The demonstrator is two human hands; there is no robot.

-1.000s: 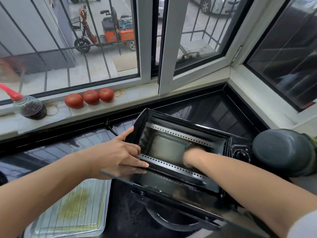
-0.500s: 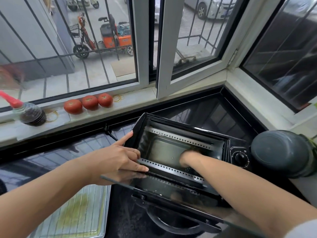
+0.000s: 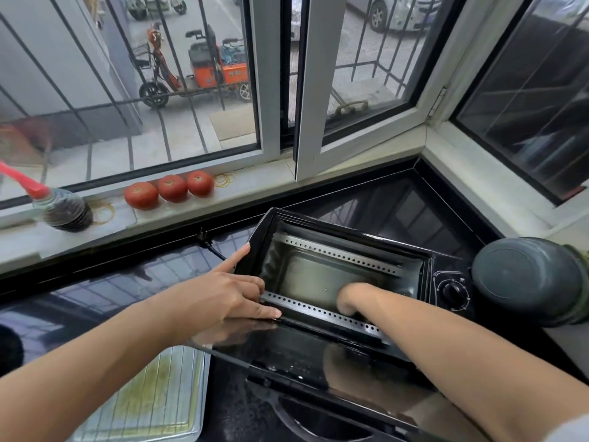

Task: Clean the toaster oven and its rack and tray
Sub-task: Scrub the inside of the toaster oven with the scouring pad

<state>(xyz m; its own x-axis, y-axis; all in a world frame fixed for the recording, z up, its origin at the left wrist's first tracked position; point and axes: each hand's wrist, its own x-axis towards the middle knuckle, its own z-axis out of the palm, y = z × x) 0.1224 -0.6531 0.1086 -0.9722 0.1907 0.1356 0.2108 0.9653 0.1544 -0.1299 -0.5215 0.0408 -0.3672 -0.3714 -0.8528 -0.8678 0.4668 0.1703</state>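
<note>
The rack [image 3: 149, 400] lies on the tray [image 3: 199, 390] at 7 o'clock, nearest. The left hand [image 3: 223, 291] rests straight-fingered on the oven [image 3: 338, 282] rim at 9 o'clock of the cavity. The right hand [image 3: 349, 301] is deep inside, at 12 o'clock of the open door [image 3: 287, 355]; its grip cannot be told. The cavity's long axis runs 10 to 4, so wiping likely follows it.

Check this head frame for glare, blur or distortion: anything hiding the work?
Head view: daylight from the windows; window bars bow from the wide lens; reflections streak the black counter and oven door; the right hand inside the toaster oven is dim and blurred.
</note>
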